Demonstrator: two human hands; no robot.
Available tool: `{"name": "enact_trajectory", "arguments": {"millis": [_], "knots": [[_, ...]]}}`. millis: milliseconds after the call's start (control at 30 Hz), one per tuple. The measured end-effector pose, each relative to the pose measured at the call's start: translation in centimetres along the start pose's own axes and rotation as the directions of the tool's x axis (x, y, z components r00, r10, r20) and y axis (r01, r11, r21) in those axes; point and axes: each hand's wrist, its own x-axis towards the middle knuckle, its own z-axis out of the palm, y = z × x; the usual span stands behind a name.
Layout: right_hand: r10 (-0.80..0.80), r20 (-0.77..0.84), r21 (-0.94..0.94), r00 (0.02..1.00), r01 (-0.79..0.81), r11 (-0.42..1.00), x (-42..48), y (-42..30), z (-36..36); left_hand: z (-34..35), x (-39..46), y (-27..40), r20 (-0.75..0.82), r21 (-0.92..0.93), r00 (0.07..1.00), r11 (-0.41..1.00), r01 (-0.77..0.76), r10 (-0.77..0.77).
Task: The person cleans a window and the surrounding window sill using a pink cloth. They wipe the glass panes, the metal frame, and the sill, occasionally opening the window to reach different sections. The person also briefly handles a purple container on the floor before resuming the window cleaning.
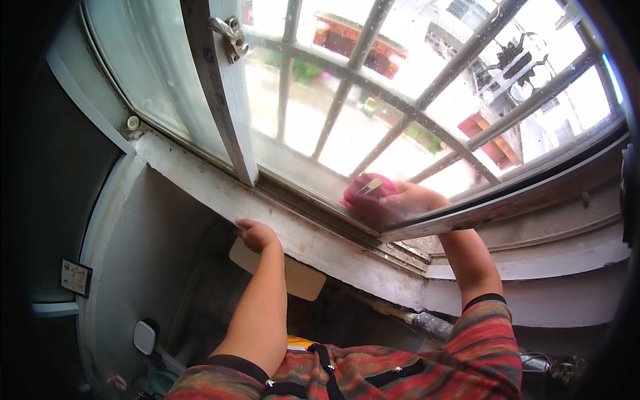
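Observation:
My right arm reaches around the edge of a sliding window sash, and my right hand [412, 197] shows through the glass on its outer side. Bunched in that hand is a pink cloth [372, 192], low on the window pane [310, 155] near the bottom rail. Some of the cloth looks hazy through the glass. My left hand [257, 236] grips the inner edge of the white window sill [320, 242], fingers curled at the edge. Its fingertips are partly hidden.
Metal security bars [350, 75] stand outside the glass. A window latch [230, 37] juts from the upright frame at upper left. Below the sill are a pale rounded panel [300, 280] and a wrapped pipe [430, 322]. A small framed picture [76, 277] hangs at far left.

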Motion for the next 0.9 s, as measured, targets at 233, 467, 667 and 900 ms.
{"name": "enact_trajectory", "arguments": {"millis": [233,467,667,900], "knots": [[-0.690,-0.224,0.162,0.688,0.725,0.670,-7.1,-3.2,-1.9,-0.8,-0.1,0.3,0.022,-0.030,0.999,0.999,0.026,-0.026],[-0.590,-0.306,-0.005,0.747,0.619,0.786,-6.9,-0.5,-2.9,0.0,0.7,-0.5,0.037,-0.024,0.998,0.999,0.049,-0.048],[-0.167,-0.144,-0.060,0.975,0.160,0.985,-3.0,-0.9,0.1,-0.2,0.1,0.0,0.031,0.008,0.999,0.999,0.043,-0.043],[-0.550,-0.307,0.051,0.777,0.590,0.806,-7.1,-2.5,-0.7,-0.6,0.1,0.3,0.059,0.003,0.995,0.997,0.075,-0.075]]}}
